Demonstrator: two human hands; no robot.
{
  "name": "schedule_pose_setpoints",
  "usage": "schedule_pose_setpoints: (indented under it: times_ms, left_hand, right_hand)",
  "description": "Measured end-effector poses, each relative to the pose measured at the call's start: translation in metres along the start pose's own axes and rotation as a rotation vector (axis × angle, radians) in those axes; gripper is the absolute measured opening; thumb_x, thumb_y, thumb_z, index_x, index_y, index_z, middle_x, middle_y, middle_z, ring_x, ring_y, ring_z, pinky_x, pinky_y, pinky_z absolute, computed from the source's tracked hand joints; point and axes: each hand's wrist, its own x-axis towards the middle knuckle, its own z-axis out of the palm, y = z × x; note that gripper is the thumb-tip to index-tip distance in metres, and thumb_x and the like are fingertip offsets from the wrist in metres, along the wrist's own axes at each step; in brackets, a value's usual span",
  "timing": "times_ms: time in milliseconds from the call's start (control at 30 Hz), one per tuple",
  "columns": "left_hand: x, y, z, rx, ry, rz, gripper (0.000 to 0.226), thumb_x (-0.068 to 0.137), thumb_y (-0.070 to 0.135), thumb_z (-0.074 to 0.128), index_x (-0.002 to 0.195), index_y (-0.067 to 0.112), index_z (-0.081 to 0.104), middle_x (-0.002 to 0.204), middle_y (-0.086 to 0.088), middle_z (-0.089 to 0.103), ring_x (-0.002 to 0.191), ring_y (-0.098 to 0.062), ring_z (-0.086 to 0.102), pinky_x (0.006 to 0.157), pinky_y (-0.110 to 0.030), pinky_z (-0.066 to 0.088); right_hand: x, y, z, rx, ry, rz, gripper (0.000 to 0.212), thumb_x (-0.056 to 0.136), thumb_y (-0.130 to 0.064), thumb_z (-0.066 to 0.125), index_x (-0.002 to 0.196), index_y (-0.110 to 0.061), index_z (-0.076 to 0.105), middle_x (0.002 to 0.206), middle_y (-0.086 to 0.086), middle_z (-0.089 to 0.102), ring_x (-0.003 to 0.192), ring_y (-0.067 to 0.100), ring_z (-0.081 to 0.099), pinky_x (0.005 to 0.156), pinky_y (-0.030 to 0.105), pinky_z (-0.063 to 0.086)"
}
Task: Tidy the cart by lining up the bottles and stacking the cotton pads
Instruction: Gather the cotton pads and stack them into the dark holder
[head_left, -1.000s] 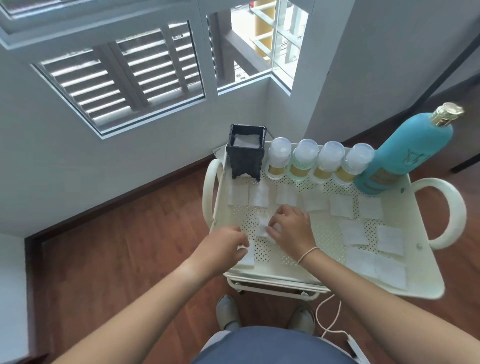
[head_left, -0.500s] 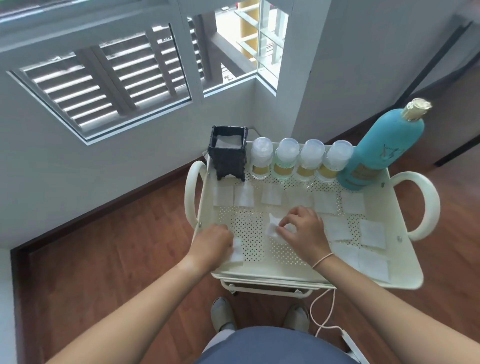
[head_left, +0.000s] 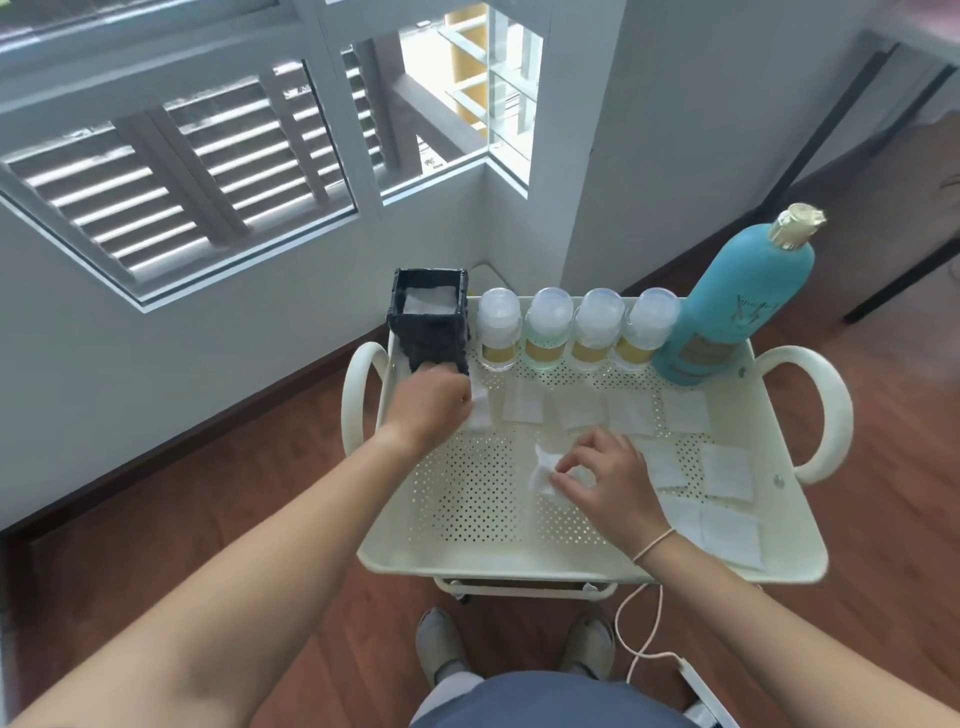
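Hands: both reach into the cart's top tray. The left hand (head_left: 434, 400) is at the far-left corner, fingers curled over a cotton pad (head_left: 479, 410) just in front of the black holder; whether it actually pinches the pad cannot be told. The right hand (head_left: 605, 475) is mid-tray, fingertips pinching a small bunch of gathered pads (head_left: 545, 467).
Cart: a cream tray (head_left: 467, 488) with a perforated floor, a raised rim and a loop handle at each end, standing on a wooden floor.
Large bottle: a tall teal bottle (head_left: 743, 301) with a gold cap stands upright at the far-right corner. It looks the heaviest item and is likely best gripped around its body.
Small bottles: four clear bottles (head_left: 574, 332) with domed caps stand in a row along the far edge, touching or nearly touching, between the holder and the teal bottle. They look rigid, smooth and light.
Holder: a square black holder (head_left: 428, 322), open-topped, with white pads inside, at the far-left corner.
Loose pads: flat white squares (head_left: 631, 413) lie in a row before the bottles, with more (head_left: 724, 470) toward the right end and near-right corner.
Handling: the pads appear very light, soft and floppy. They would probably crumple if squeezed, so lifting each by an edge or corner with the fingertips seems the safest hold.
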Motion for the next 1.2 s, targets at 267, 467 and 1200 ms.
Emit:
schedule_pose_setpoints:
  times_ms: [267,467,1200]
  left_hand:
    - [0.016,-0.006,0.018,0.113,-0.032,0.036,0.025,0.087,0.019,0.047,0.077,0.009,0.067,0.081,-0.006,0.064,0.074,-0.023,0.056,0.057,-0.032,0.047]
    - [0.017,-0.012,0.025,0.089,-0.102,0.027,0.02,0.083,0.026,0.056,0.089,0.013,0.07,0.095,-0.004,0.063,0.095,-0.026,0.052,0.066,-0.033,0.046]
    - [-0.004,0.0,-0.092,-0.089,0.3,0.091,0.018,0.084,0.036,0.061,0.082,0.021,0.071,0.081,0.005,0.062,0.076,-0.014,0.048,0.058,-0.028,0.042]
  right_hand:
    - [-0.001,0.004,0.0,0.019,-0.037,0.012,0.01,0.073,-0.022,0.073,0.072,-0.013,0.067,0.085,0.006,0.06,0.086,0.024,0.052,0.079,0.039,0.038]
    - [0.005,0.006,0.0,0.046,-0.031,0.031,0.01,0.073,-0.021,0.073,0.072,-0.012,0.067,0.086,0.007,0.061,0.088,0.024,0.052,0.08,0.038,0.038]
    - [0.064,-0.046,-0.045,0.138,0.111,-0.116,0.014,0.075,-0.023,0.072,0.075,-0.01,0.067,0.08,0.007,0.057,0.08,0.024,0.049,0.072,0.03,0.035]
